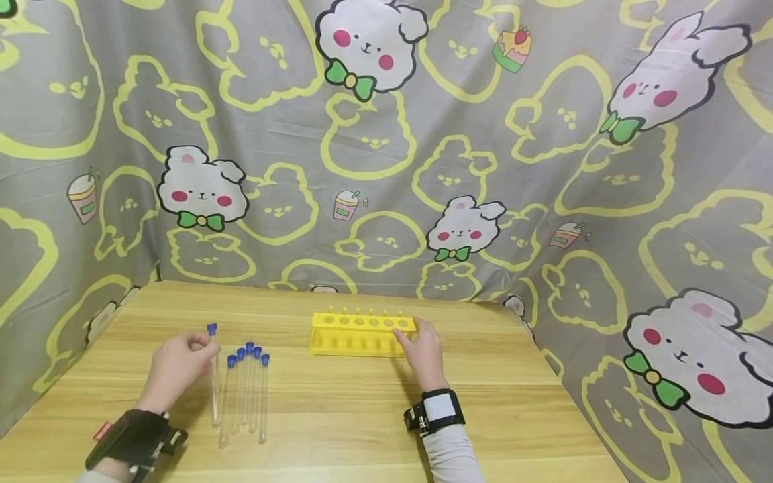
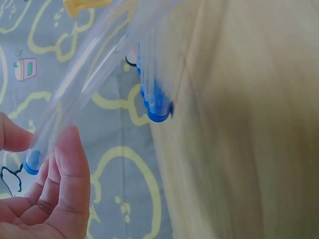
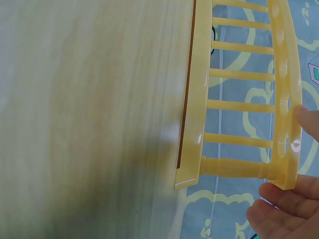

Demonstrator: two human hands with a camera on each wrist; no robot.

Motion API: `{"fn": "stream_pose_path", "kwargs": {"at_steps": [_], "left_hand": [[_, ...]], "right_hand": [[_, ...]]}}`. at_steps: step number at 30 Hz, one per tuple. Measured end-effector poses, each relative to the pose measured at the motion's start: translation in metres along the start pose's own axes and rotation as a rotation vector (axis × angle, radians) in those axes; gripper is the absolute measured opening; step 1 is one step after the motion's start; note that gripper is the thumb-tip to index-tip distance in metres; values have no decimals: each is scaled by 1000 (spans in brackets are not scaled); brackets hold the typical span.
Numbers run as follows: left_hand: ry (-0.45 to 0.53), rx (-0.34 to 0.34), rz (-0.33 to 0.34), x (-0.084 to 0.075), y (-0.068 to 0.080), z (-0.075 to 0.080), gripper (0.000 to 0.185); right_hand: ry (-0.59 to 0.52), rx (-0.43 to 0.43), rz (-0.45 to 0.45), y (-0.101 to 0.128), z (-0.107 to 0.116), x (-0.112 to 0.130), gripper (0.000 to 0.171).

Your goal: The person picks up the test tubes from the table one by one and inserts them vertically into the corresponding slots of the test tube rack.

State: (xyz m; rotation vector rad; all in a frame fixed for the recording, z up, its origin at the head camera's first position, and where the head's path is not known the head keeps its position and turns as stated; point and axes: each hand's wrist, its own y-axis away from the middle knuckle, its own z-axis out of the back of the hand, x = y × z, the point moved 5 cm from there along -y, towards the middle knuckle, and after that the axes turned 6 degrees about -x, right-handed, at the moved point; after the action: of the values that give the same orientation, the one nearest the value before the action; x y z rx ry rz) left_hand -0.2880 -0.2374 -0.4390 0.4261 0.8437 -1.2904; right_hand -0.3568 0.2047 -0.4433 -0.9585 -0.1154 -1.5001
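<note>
Pinching with left hand (image 1: 181, 365) a blue-stoppered test tube (image 1: 215, 396) beside five more tubes (image 1: 252, 389); holding with right hand (image 1: 425, 349) yellow test-tube rack (image 1: 362, 329) by right end. Visible only from right wrist: right end post (image 3: 234, 168). Between, wide wooden tabletop (image 1: 292, 392); behind rack, narrow strip to edge.

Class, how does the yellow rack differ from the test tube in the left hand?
The yellow rack is opaque; the test tube is clear, with a blue stopper. The rack is a wide frame with round holes, the tube a slim cylinder. The rack stands on the table; the left hand pinches the tube near its stopper. Both are held, the rack by the right hand.
</note>
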Motion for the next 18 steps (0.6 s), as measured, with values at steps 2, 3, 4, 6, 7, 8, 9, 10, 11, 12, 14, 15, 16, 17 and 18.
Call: {"fn": "stream_pose_path", "kwargs": {"at_steps": [2, 3, 4, 6, 7, 8, 9, 10, 11, 12, 14, 15, 16, 17, 18], "left_hand": [[20, -2, 3, -2, 0, 0, 40], [23, -2, 2, -3, 0, 0, 40], [24, -5, -1, -4, 0, 0, 39], [26, -6, -5, -5, 0, 0, 38], [30, -5, -9, -5, -1, 0, 38], [32, -5, -13, -6, -1, 0, 38], [37, -7, -18, -7, -1, 1, 38], [44, -7, -19, -8, -2, 1, 38], [48, -8, -22, -10, -2, 2, 38], [52, -9, -27, -11, -3, 3, 37], [51, -13, -34, -16, -4, 4, 37], [51, -16, -39, -18, -5, 5, 38], [52, -15, -42, -21, -6, 6, 39], [49, -21, -51, -25, -8, 7, 38], [46, -27, -61, -29, -9, 8, 38]], "right_hand": [[0, 3, -5, 0, 0, 0, 64], [0, 4, -7, 0, 0, 0, 64], [0, 6, -8, 0, 0, 0, 64], [0, 6, -9, 0, -1, 0, 64], [1, 6, -9, 0, -1, 0, 64], [1, 5, -9, 0, -1, 0, 64], [1, 4, -10, 0, -1, 0, 64], [-1, 3, -10, 0, -1, 0, 64], [-2, 2, -11, 0, -1, 0, 64], [-3, 2, -12, 0, -1, 0, 64], [-1, 3, -12, 0, -1, 0, 64], [-1, 4, -12, 0, -1, 0, 64], [-1, 4, -14, 0, -1, 0, 64], [0, 5, -15, 0, -1, 0, 64], [0, 6, -17, 0, -1, -1, 64]]}}
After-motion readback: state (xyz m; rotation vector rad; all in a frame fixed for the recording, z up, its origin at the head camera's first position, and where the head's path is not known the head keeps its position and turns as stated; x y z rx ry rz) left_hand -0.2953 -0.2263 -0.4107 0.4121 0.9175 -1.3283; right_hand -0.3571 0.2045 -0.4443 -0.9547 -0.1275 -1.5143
